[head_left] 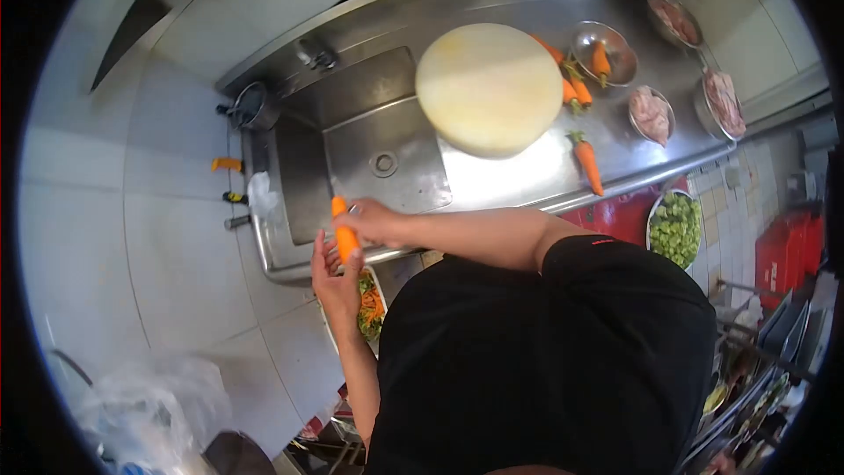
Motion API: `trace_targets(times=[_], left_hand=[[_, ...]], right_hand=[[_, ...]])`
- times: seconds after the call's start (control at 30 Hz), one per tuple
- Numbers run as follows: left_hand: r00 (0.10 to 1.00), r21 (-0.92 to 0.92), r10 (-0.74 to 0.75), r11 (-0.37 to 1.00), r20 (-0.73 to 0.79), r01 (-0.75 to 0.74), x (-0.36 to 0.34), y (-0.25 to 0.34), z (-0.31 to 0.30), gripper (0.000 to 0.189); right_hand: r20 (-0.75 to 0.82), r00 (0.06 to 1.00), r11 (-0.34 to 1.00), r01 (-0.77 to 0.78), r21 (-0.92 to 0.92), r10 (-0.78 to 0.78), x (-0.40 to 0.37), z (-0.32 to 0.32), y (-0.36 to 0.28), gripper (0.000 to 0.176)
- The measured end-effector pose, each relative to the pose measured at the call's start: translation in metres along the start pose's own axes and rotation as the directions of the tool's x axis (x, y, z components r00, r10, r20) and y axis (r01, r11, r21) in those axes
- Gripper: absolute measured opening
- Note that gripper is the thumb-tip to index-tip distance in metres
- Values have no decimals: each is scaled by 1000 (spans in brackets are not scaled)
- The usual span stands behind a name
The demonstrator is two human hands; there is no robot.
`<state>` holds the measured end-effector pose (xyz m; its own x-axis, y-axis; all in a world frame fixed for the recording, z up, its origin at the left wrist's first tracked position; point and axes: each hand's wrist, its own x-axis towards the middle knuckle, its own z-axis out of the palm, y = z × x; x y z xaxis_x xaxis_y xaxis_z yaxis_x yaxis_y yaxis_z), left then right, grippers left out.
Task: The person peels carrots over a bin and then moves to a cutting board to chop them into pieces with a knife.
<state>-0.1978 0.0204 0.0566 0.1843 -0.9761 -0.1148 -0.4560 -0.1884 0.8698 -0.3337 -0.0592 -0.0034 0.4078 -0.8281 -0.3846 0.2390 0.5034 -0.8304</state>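
Observation:
A bright orange carrot (346, 233) is held over the front edge of the steel sink, near its left corner. My left hand (337, 288) grips the lower end, thumb on top and fingers around the far side. Against the carrot's right side, my right hand (375, 222) is closed; a small shiny metal bit shows at its fingers, but what it holds is too small to make out. Just below, a tray of shredded orange and green vegetables (371, 306) is partly hidden by my left hand and the black shirt.
A round white cutting board (489, 88) lies across the sink's right side. Beyond it are carrots with green tops (586, 163), a steel bowl (621, 57) holding a carrot, and bowls of raw meat (651, 114). Chopped greens (675, 230) fill a container at right. The faucet (316, 57) stands behind the sink.

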Motion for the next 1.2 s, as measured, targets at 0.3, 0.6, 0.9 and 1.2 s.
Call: trace_targets(times=[0.3, 0.6, 0.9, 1.2], left_hand=[[998, -104, 36, 994, -50, -42, 42, -30, -6, 44], [983, 179, -14, 983, -185, 47, 67, -46, -37, 47], [943, -53, -125, 992, -309, 115, 61, -89, -71, 45], [961, -504, -234, 819, 145, 275, 46, -13, -2, 44]], right_hand=[[-833, 307, 855, -100, -509, -461, -130, -359, -93, 51], [-881, 213, 742, -477, -471, -422, -179, -408, -84, 60], [-876, 454, 491, -733, -471, -163, -241, -358, 13, 56], [-348, 892, 700, -50, -712, -289, -186, -246, -46, 52]])
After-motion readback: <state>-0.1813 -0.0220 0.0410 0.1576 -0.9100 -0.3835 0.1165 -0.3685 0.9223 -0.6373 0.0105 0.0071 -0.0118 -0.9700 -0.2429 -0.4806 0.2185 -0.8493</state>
